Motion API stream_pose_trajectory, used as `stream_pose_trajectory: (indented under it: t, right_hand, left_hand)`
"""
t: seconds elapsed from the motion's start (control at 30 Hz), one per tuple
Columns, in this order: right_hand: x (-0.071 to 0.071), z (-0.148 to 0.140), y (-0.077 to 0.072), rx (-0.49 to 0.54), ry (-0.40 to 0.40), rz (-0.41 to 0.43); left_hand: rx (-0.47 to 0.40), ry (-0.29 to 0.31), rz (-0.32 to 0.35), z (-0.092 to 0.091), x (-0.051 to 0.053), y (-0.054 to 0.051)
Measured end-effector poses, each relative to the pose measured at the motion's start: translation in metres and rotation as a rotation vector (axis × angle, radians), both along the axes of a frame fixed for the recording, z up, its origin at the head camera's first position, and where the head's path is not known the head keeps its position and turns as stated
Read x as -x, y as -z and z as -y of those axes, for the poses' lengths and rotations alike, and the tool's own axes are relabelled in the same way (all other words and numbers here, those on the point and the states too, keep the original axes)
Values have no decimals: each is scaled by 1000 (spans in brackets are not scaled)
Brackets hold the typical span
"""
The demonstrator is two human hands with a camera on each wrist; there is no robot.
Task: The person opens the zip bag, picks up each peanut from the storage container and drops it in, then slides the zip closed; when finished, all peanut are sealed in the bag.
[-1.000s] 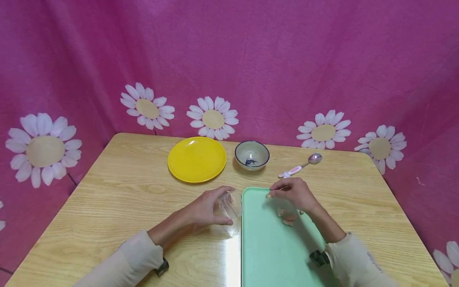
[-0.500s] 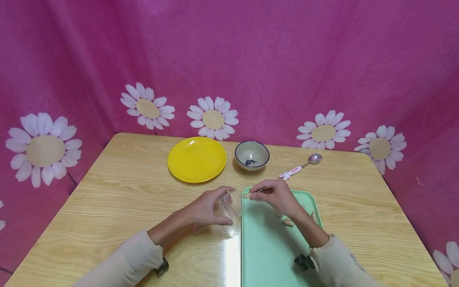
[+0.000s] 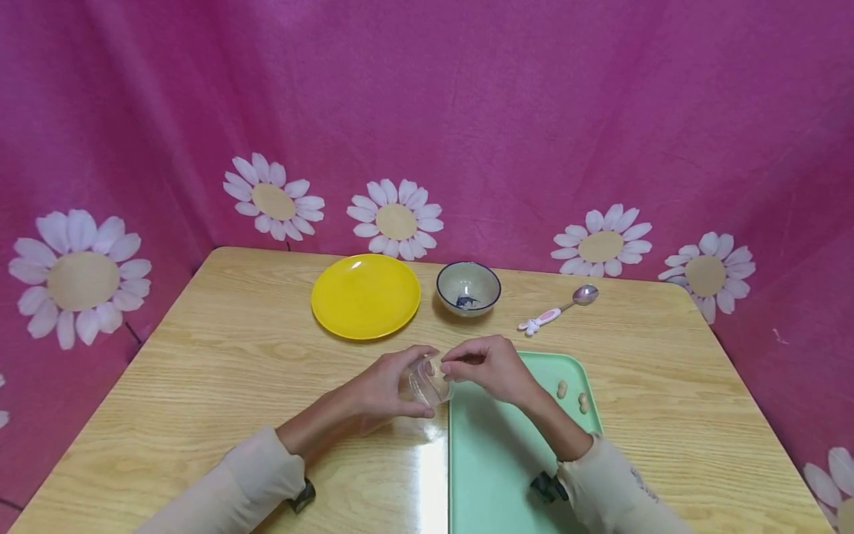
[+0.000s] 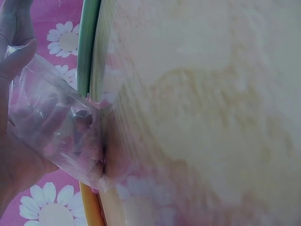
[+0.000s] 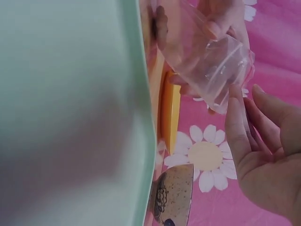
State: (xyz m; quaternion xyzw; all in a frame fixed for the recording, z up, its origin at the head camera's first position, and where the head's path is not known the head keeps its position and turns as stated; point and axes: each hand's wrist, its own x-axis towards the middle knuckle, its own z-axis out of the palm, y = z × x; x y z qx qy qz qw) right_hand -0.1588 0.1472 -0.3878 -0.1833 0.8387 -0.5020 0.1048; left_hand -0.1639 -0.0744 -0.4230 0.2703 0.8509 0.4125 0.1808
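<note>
One clear bag, gripped by the left hand, is best kept gaping toward the right hand, fingertips barely parted and seemingly empty tbh.

Pink daisy-print cloth around a wooden table marks a curtained-off nook, room type unclear.
</note>
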Motion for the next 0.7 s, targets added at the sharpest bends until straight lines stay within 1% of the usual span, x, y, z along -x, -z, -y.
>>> stream_pose_trajectory:
  t: [0.17,0.3,0.4,0.5,0.6,0.7]
  right_hand:
    - [-1,-11,0,6,14,19]
    - [0,-25,2,-3,31,13]
    - [1,-36,3,-45,49,6]
    - [1,-47,4,-88,57,-2]
    - [4,-59,7,-141,53,-31]
    - [6,-71,10,-197,47,-42]
  left_hand:
    - [-2,6,-19,0,0,0]
    - [5,6,-2,0,0,-1]
    - [8,-1,16,0,1,-1]
    - [8,-5,5,0,1,0]
    - [1,-7,-3,1,1,0]
    - [0,-9,-3,1,0,0]
